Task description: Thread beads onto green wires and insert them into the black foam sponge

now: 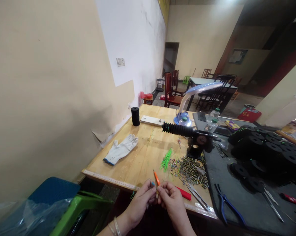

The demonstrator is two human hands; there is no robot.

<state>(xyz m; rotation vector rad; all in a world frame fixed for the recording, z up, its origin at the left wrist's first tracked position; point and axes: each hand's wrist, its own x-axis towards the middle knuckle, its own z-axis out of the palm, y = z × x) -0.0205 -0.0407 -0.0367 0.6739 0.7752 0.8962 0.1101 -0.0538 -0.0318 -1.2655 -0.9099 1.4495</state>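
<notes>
At the table's front edge my left hand point(146, 196) and my right hand point(169, 197) meet, both with fingers pinched. A slim orange pointed tool point(157, 178) sticks up from the fingers of my right hand; its exact kind is unclear. By my left fingertips a small blue bit point(153, 184) shows, but what that pinch holds is too small to make out. Just right of my right hand lies a red handle point(184, 193), partly hidden by it. Tweezers point(198, 196) lie farther right. Beyond are bright green line pieces point(166, 160) and a pile of small swivel-like metal parts point(192, 170).
A white glove point(122, 149) lies on the left. A black clamp stand point(196, 141) carries a ridged black spool point(176, 128). Blue-handled pliers point(226, 205) and many black foam spools point(268, 147) occupy the dark mat. A desk lamp point(183, 108) stands behind; a green stool point(75, 206) is left.
</notes>
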